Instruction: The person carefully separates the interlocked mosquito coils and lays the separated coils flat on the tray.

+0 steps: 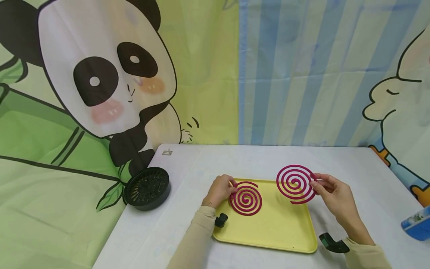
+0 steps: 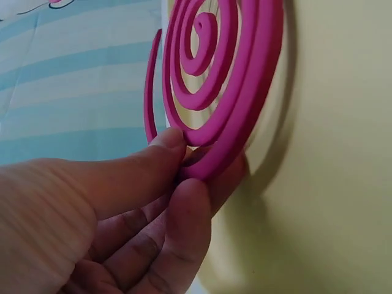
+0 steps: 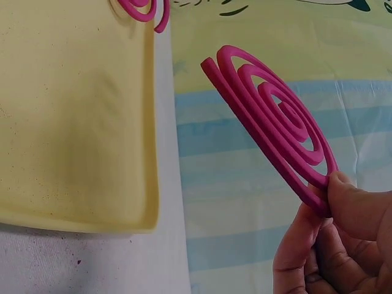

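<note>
Two magenta mosquito coils are in hand. My left hand (image 1: pixel 220 191) pinches the outer ring of one coil (image 1: pixel 246 201) at its left edge, over the left part of a yellow tray (image 1: pixel 268 233). In the left wrist view, thumb and fingers grip that coil (image 2: pixel 245 86) close to the tray's surface. My right hand (image 1: pixel 337 196) holds the other coil (image 1: pixel 295 184) by its right edge, raised over the tray's far right corner. The right wrist view shows this coil (image 3: pixel 269 122) tilted, pinched between thumb and fingers, apart from the tray.
A round black holder (image 1: pixel 147 188) with a slotted top stands at the table's left edge. A blue box (image 1: pixel 416 224) is at the far right. The white table (image 1: pixel 366 179) meets a printed curtain (image 1: pixel 302 74) behind it.
</note>
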The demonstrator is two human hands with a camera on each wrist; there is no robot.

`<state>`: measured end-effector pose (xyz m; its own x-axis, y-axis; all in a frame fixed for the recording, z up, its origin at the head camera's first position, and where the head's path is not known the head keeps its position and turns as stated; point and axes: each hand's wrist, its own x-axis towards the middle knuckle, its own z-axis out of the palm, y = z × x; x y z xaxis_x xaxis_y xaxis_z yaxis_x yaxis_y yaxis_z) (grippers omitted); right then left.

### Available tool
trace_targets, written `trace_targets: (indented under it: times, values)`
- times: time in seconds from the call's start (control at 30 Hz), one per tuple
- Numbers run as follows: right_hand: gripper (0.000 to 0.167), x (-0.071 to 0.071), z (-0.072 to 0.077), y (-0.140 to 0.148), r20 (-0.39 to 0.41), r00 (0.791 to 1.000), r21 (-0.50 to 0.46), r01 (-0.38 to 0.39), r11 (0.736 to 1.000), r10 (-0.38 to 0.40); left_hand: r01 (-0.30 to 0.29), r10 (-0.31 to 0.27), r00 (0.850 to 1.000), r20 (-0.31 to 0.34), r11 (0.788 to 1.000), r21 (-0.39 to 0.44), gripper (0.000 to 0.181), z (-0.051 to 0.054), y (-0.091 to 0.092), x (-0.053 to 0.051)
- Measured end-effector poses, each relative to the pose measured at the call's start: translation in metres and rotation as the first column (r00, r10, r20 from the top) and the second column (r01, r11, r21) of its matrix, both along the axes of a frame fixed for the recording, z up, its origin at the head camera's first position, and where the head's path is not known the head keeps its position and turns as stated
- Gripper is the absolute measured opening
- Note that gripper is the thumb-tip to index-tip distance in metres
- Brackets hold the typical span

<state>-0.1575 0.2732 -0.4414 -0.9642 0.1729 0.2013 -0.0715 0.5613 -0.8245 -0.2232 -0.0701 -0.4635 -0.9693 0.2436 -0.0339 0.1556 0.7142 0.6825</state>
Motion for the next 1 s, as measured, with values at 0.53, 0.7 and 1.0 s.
trace_targets:
  times: [0.53, 0.7, 1.0]
  values:
    - [0.040, 0.0009, -0.0019, 0.0012, -0.019, 1.000, 0.002, -0.008, 1.000, 0.009, -0.035, 0.000, 0.984, -0.178, 0.981, -0.193, 0.014, 0.0006, 0.0039, 0.0032]
    - [0.041, 0.0012, -0.0024, 0.0015, -0.013, 1.000, 0.000, -0.006, 1.000, 0.006, -0.045, 0.003, 0.982, -0.188, 0.975, -0.217, 0.015, -0.0012, 0.0055, 0.0015]
    - [0.041, 0.0015, -0.0030, 0.0010, -0.005, 1.000, 0.007, -0.003, 1.000, 0.003, -0.057, -0.003, 0.975, -0.222, 0.963, -0.265, 0.019, -0.0017, 0.0066, 0.0023]
